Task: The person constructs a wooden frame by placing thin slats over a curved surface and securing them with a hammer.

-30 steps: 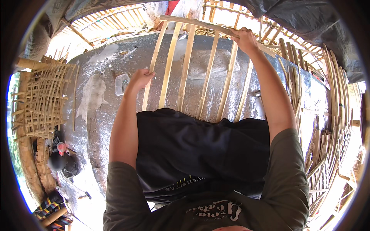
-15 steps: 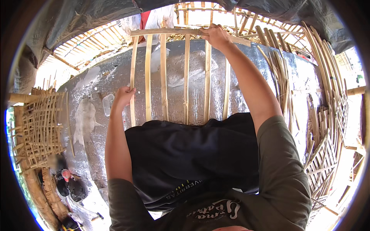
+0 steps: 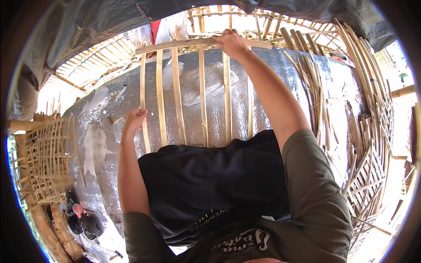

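Several narrow bamboo strips point(image 3: 178, 87) lie side by side in front of me, running from my lap toward the far edge. A flat wooden slat point(image 3: 175, 44) crosses their far ends. My right hand point(image 3: 232, 43) is closed round this slat, right of its middle. My left hand point(image 3: 135, 121) pinches the leftmost bamboo strip point(image 3: 142, 83) about halfway along, thumb against it. The strips' near ends go out of sight at the black cloth point(image 3: 210, 171) over my lap.
Shiny silver sheeting point(image 3: 123, 98) covers the ground. A woven bamboo lattice point(image 3: 44, 153) is at the left, near a red-topped object point(image 3: 78, 209). Bundled bamboo strips point(image 3: 313, 83) and another lattice point(image 3: 366, 184) lie at the right. Dark tarpaulin point(image 3: 101, 26) hangs along the far side.
The slat and strips appear lower at the left and shifted left in the picture, both hands with them, as the whole view has also turned slightly. Both grips are unchanged.
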Demonstrator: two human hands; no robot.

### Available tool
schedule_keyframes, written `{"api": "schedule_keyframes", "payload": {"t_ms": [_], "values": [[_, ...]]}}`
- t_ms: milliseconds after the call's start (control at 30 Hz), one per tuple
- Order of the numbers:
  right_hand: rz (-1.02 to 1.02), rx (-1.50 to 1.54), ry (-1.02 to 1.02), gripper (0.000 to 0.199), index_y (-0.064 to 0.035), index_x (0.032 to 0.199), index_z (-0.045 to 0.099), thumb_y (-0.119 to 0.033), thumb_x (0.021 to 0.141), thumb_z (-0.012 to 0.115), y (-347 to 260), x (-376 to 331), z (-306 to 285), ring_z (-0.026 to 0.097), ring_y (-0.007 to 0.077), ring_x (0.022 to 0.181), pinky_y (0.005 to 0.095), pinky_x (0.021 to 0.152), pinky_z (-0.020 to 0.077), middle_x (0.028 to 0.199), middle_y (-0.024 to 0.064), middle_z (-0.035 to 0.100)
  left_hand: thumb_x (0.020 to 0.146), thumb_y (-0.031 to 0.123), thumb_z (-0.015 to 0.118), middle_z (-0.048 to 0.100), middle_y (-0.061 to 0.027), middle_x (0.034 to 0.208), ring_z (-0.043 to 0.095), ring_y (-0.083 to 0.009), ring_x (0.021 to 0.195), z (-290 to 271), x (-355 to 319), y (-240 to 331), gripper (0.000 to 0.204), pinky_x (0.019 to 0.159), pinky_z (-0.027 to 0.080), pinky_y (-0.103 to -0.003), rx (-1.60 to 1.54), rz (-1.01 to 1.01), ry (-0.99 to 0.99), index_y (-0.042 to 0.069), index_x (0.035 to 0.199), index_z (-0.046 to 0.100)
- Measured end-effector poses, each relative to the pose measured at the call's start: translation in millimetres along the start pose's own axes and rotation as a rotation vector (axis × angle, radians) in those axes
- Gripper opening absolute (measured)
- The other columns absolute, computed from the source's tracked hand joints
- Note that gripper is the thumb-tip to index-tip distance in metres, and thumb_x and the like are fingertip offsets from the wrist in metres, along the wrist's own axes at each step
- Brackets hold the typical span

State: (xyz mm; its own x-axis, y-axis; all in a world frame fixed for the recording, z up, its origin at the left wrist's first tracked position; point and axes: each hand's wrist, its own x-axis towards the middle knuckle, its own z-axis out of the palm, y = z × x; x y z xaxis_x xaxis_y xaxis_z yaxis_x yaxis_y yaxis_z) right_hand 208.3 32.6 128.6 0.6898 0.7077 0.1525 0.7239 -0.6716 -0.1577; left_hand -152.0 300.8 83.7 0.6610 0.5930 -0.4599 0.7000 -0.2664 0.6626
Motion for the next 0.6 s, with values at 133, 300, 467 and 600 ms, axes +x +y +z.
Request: {"api": "schedule_keyframes", "payload": {"t_ms": [133, 300, 467, 600], "values": [[0.020, -0.010, -0.014, 0.037, -0.0379, 0.127, 0.058, -0.032, 0.091, 0.060, 0.5, 0.0, -0.6, 0.045, 0.0308, 0.123, 0.0460, 0.100, 0.0441, 0.124, 0.0096, 0.055, 0.092, 0.030, 0.062, 0.065, -0.0047, 0.076, 0.065, -0.0142, 0.064, 1.4, -0.4, 0.1, 0.028, 0.053, 0.049, -0.029, -0.009, 0.007, 0.002, 0.002, 0.095, 0.063], [-0.008, -0.015, 0.009, 0.037, -0.0383, 0.128, 0.057, -0.033, 0.092, 0.059, 2.5, -0.4, -1.4, 0.046, 0.0305, 0.123, 0.0464, 0.100, 0.0442, 0.124, 0.0101, 0.054, 0.092, 0.029, 0.061, 0.065, -0.0038, 0.076, 0.065, -0.0135, 0.064, 0.4, 2.3, -2.6, 0.027, 0.052, 0.049, -0.029, -0.014, -0.003, -0.010, 0.003, 0.096, 0.063], [0.010, -0.023, -0.013, 0.038, -0.0381, 0.128, 0.056, -0.033, 0.091, 0.059, 6.2, -0.7, -2.2, 0.047, 0.0302, 0.122, 0.0448, 0.100, 0.0447, 0.123, 0.0104, 0.054, 0.092, 0.031, 0.061, 0.066, -0.0053, 0.078, 0.065, -0.0142, 0.068, 5.1, -3.1, 4.0, 0.029, 0.055, 0.049, -0.029, -0.020, 0.005, -0.006, 0.002, 0.097, 0.063], [-0.025, -0.059, -0.013, 0.037, -0.0361, 0.128, 0.057, -0.032, 0.091, 0.059, -13.8, 3.7, -11.5, 0.051, 0.0311, 0.117, 0.0441, 0.097, 0.0471, 0.119, 0.0107, 0.056, 0.088, 0.041, 0.063, 0.068, -0.0137, 0.095, 0.066, -0.0245, 0.087, -1.0, 14.7, -14.5, 0.046, 0.073, 0.052, -0.037, 0.077, 0.092, 0.236, 0.001, 0.110, 0.061]]}}
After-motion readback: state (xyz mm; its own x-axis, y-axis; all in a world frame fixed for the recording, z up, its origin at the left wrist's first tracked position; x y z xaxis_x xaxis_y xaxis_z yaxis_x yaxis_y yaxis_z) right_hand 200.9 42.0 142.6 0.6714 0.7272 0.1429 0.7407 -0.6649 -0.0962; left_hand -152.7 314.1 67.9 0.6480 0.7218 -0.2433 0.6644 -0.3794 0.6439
